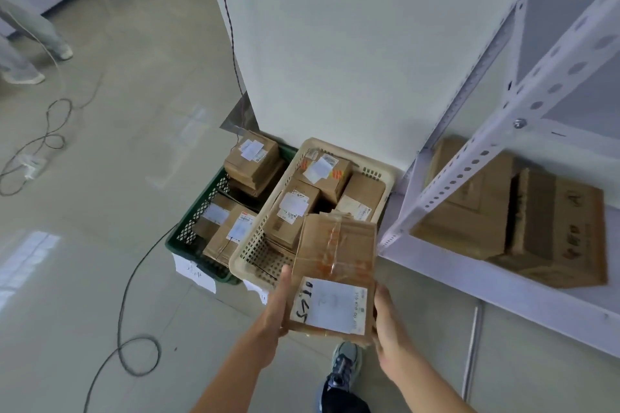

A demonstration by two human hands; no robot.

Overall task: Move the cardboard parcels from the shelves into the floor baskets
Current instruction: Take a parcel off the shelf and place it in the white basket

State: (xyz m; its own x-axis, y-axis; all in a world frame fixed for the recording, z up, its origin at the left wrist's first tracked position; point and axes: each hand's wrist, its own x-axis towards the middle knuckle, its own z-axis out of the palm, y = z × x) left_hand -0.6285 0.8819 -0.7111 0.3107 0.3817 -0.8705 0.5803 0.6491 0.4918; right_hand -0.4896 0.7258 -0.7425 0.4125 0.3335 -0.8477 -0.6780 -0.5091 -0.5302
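Left hand [276, 308] and right hand [389, 329] grip parcel [335, 265] above tiled floor [100, 245] beside shelving [469, 174].

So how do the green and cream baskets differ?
The green basket is dark and sits left, farther from the shelving; the cream basket is pale, right beside it. The held parcel hangs before the cream basket, not the green basket. Both have lattice walls and hold cardboard parcels.
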